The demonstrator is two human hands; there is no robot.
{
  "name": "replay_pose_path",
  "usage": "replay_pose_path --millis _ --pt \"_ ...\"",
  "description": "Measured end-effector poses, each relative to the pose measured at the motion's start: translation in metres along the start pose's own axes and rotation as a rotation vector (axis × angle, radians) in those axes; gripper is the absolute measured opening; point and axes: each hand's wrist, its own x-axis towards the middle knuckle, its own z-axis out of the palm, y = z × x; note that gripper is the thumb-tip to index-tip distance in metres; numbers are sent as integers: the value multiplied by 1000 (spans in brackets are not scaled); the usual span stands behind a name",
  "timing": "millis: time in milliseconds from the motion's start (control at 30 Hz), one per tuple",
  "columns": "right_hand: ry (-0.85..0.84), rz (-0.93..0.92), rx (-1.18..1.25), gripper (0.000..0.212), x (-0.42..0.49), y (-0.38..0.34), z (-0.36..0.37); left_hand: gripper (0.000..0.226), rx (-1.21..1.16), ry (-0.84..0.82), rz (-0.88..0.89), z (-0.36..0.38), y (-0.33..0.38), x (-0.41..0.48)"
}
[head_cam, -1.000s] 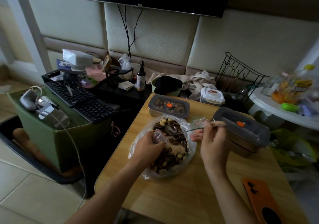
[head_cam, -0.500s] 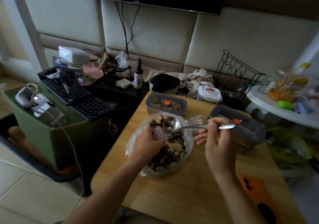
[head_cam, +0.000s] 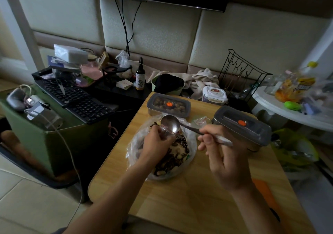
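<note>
A clear plastic bag (head_cam: 134,146) of mixed sunflower seeds and nuts (head_cam: 177,152) lies open on the wooden table (head_cam: 180,197). My left hand (head_cam: 156,142) reaches into the bag and grips a fold of its plastic near the top. My right hand (head_cam: 221,150) pinches the handle of a metal spoon (head_cam: 170,123). The spoon's empty bowl hangs just above the bag's far edge, close to my left fingers.
Two lidded steel boxes with orange valves stand behind the bag: one (head_cam: 168,105) holding nuts, one (head_cam: 242,125) at the right. An orange phone (head_cam: 268,197) lies at the table's right edge. A keyboard (head_cam: 75,98) and clutter sit left; a white side table (head_cam: 281,111) is right.
The spoon has lifted out of the seeds and now hangs empty above the bag. My right hand rose and drew nearer the camera. My left hand stays in the bag.
</note>
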Motion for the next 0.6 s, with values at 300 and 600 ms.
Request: replay_pose_path --millis 300,600 --pt "-21 129 1 21 3 5 -4 32 9 -21 4 -3 2 -5" --pt "356 635 258 31 5 18 4 22 77 7 92 -14 2 -19"
